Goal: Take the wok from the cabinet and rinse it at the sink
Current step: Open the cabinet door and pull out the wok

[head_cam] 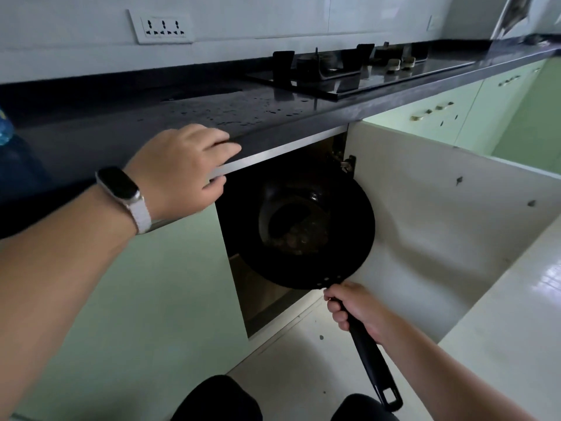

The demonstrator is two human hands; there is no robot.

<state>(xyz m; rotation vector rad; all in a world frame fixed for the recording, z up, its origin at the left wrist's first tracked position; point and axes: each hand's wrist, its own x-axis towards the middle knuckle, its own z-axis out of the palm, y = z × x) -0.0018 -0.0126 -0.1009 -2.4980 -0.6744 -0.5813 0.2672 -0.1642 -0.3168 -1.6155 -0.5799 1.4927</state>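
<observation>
A black wok (306, 226) with a long black handle hangs in the mouth of the open cabinet (267, 296) under the counter. My right hand (355, 308) grips the handle close to the bowl, and the handle's far end points toward me. My left hand (182, 165), with a band on its wrist, holds the front edge of the dark countertop (121, 129), fingers on top and thumb under the edge. The wok's inside looks dark and stained. No sink is in view.
The open cabinet door (440, 214) stands to the right of the wok, swung out toward me. A gas hob (349, 68) sits on the counter at the back right. Water drops dot the counter. A blue bottle (4, 126) shows at the left edge. My knees (218, 399) are below.
</observation>
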